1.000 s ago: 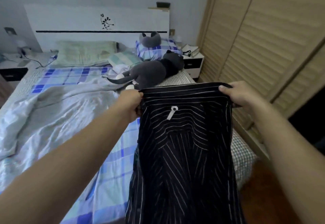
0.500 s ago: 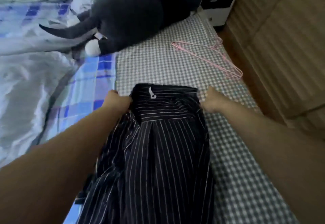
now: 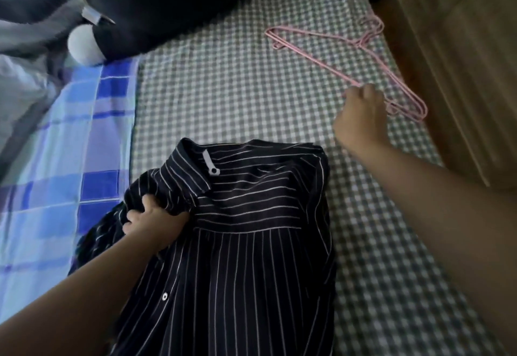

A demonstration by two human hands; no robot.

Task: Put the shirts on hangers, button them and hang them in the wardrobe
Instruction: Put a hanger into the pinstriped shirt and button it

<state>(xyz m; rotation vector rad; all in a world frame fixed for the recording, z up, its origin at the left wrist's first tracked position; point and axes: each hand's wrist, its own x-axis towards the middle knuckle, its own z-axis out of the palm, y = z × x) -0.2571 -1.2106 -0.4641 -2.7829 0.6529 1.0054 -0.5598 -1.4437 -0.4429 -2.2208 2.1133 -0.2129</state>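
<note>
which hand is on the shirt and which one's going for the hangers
The left hand grips the striped shirt near its collar. The right hand is off the shirt, at the pink hangers on the checked sheet.

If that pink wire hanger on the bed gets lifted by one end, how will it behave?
The pink hangers look like thin wire, so probably light and fairly stiff. Several seem stacked together, so lifting one may drag or snag the rest. The right hand is at their near end.
</note>
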